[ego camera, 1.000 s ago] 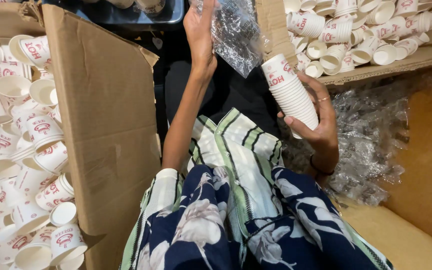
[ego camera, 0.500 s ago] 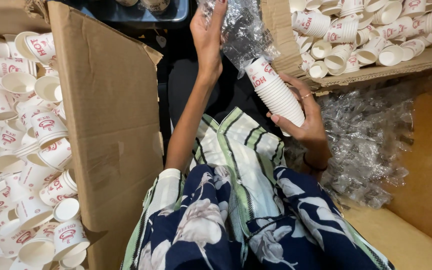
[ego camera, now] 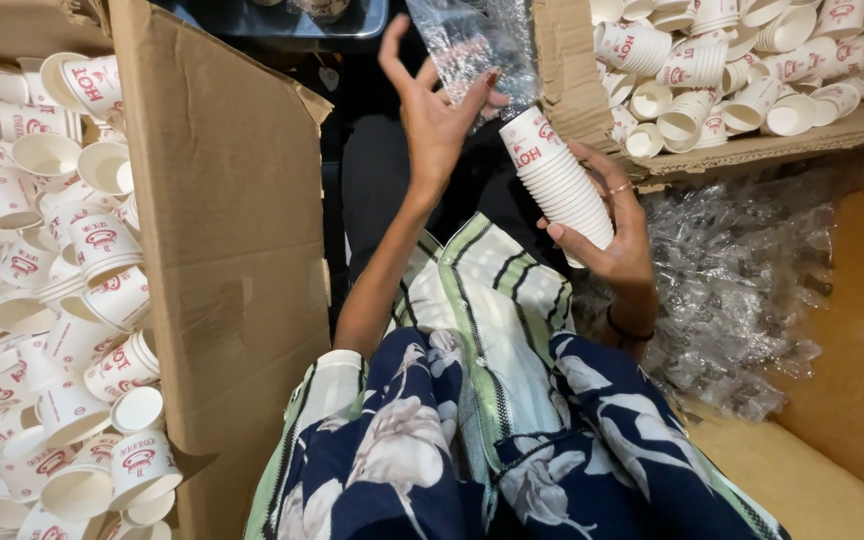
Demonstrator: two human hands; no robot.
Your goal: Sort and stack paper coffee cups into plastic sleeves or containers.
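My right hand point(ego camera: 607, 235) grips a tilted stack of white paper cups point(ego camera: 557, 175) with red print, its top end pointing up and left. My left hand point(ego camera: 437, 115) is raised just left of that end and pinches a clear plastic sleeve bag point(ego camera: 477, 50) between thumb and fingers, other fingers spread. The bag's lower edge hangs right beside the top of the stack. Both hands work above my lap, which is covered by striped and dark floral cloth point(ego camera: 482, 400).
A big cardboard box point(ego camera: 222, 260) on the left holds several loose printed cups point(ego camera: 52, 300). Another cardboard box point(ego camera: 752, 150) at the upper right also holds many cups. A heap of clear plastic bags point(ego camera: 742, 290) lies on the right, beside a brown cardboard surface point(ego camera: 852, 400).
The stack of cups has moved left and tilted toward the bag. My left hand has lowered with the bag, bringing its edge close to the stack's top.
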